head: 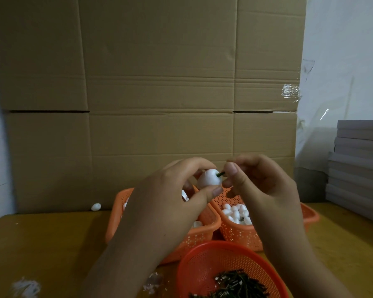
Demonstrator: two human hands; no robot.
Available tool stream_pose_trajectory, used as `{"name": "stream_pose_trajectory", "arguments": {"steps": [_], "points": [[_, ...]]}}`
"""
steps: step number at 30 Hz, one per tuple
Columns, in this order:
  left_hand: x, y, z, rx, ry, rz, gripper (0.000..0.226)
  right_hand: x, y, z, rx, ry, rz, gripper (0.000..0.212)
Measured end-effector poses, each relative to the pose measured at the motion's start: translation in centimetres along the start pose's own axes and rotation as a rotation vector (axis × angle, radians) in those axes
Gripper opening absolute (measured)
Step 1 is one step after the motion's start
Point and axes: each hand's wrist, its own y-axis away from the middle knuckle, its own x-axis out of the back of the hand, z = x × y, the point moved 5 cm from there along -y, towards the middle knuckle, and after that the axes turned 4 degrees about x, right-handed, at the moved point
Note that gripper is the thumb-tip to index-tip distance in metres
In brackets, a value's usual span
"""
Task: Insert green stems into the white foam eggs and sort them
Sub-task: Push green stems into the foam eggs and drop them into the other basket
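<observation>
Insertion underway: left hand (172,194) holds foam egg (209,178); right hand (261,181) pinches green stem (286,174), which needs pushing deeper.

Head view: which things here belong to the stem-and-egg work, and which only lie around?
Belong to the job:
left hand holding foam egg
right hand pinching green stem
round basket of stems
two rectangular baskets of eggs

Just lying about:
loose egg
cardboard sheet
grey stack
foam crumbs
</observation>
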Motion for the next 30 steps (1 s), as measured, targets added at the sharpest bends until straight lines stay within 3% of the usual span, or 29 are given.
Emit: {"name": "stream_pose_trajectory", "arguments": {"steps": [17, 30], "points": [[-0.1, -0.2, 0.1, -0.071, -0.136, 0.071, 0.027, -0.6, -0.1, 0.4, 0.022, 0.021, -0.122, 0.016], [0.2, -0.1, 0.9, -0.107, -0.280, 0.054, 0.022, -0.8, 0.1, 0.2, 0.014, 0.078, -0.170, 0.023]]}}
